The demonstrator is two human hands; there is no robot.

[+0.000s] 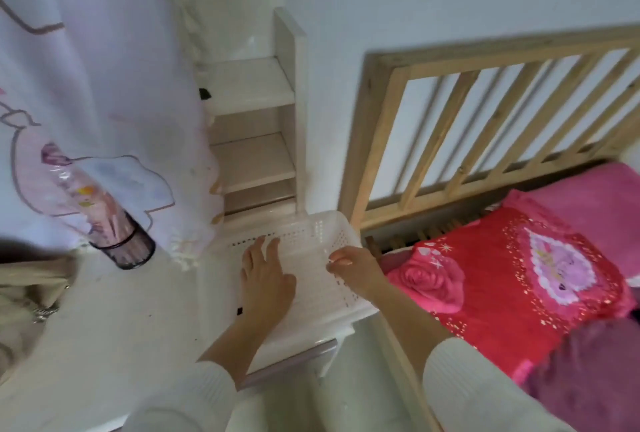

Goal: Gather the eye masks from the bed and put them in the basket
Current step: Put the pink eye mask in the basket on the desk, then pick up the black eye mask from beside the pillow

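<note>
A white perforated plastic basket [334,223] sits on a white table top beside the bed. My left hand [265,279] lies flat over the basket's left side with its fingers apart and holds nothing. The fingers of my right hand [356,272] are curled on the basket's right rim. The bed [502,279] on the right is covered with a red and pink blanket with a rose and heart pattern. No eye mask shows on the bed or in the basket. A small black piece [239,310] peeks out beside my left wrist; I cannot tell what it is.
A slatted wooden headboard [485,112] stands behind the bed. White shelves [252,161] rise behind the basket against the wall. A black mesh cup [126,248] holding a wrapped item stands left, under a pale printed cloth [86,85]. A beige bag [27,289] lies far left.
</note>
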